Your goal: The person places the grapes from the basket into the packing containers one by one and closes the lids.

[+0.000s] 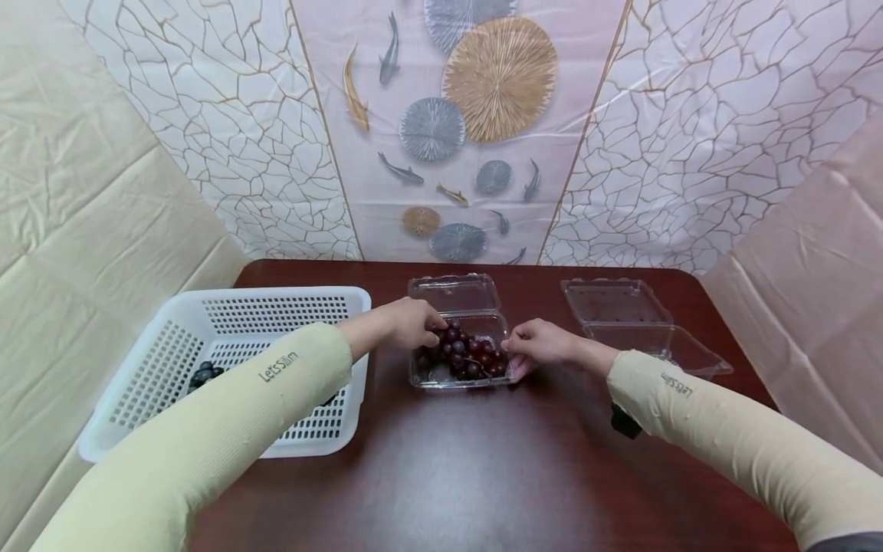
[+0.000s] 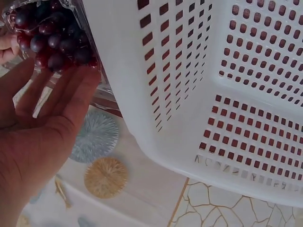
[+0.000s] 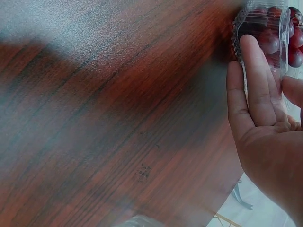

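A clear plastic clamshell box (image 1: 426, 381) stands at mid-table with its lid raised at the back. Dark red grapes (image 1: 476, 359) fill much of it, and they show again in the left wrist view (image 2: 56, 40). My left hand (image 1: 412, 323) reaches over the box's left side, its fingers fairly straight against the grapes (image 2: 71, 52). At the right side wall, my right hand (image 1: 541, 343) holds the box, thumb at the rim and fingers along the outside; the right wrist view shows this hand (image 3: 265, 113) close up.
To the left stands a white perforated basket (image 1: 362, 307), with some dark grapes (image 1: 205, 374) inside. A second open clamshell box (image 1: 614, 303) lies at the back right. A small black object (image 1: 625, 422) shows beneath the right forearm. A patterned wall covering rises behind the table.
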{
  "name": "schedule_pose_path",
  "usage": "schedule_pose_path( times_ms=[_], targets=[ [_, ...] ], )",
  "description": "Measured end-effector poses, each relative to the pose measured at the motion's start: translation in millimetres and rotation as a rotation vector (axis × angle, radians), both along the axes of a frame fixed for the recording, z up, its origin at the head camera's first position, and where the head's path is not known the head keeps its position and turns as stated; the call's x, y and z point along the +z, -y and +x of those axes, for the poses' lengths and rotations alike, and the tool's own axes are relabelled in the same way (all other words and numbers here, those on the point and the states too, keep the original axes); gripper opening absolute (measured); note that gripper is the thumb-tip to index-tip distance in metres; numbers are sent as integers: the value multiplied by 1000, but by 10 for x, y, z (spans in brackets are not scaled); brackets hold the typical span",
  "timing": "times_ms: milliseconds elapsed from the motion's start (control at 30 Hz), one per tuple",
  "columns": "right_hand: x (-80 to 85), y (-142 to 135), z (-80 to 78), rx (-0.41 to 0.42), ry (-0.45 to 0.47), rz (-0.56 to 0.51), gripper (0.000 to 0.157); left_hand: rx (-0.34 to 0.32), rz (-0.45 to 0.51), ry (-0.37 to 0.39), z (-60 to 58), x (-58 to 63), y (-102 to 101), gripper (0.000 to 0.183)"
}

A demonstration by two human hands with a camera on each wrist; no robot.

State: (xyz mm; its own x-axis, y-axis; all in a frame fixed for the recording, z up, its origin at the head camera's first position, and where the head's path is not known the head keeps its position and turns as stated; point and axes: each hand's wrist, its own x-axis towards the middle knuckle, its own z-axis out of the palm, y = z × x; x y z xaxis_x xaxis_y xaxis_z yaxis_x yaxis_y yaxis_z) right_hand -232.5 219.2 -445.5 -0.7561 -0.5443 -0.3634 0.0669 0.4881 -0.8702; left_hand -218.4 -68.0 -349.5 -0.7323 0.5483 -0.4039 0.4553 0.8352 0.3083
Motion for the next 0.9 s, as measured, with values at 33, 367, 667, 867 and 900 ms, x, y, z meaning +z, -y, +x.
schedule_pose_path(
  times_ms=[33, 367, 667, 867, 900],
  targets=[
    [-3, -4, 8, -6, 6, -1, 27, 31, 12, -7, -17, -1, 6, 43],
    [6, -25, 42, -44, 59, -32, 29, 417, 97, 66, -262, 93, 84, 54],
    [22, -5, 47, -37, 49, -23, 28, 539, 124, 198, -1029, -711, 153, 54],
    [26, -13, 52, -28, 39, -11, 27, 643, 122, 247, -806, -385, 44, 55],
    [28, -16, 53, -29, 34, -6, 28, 645, 124, 246, -737, -306, 23, 56]
  ],
)
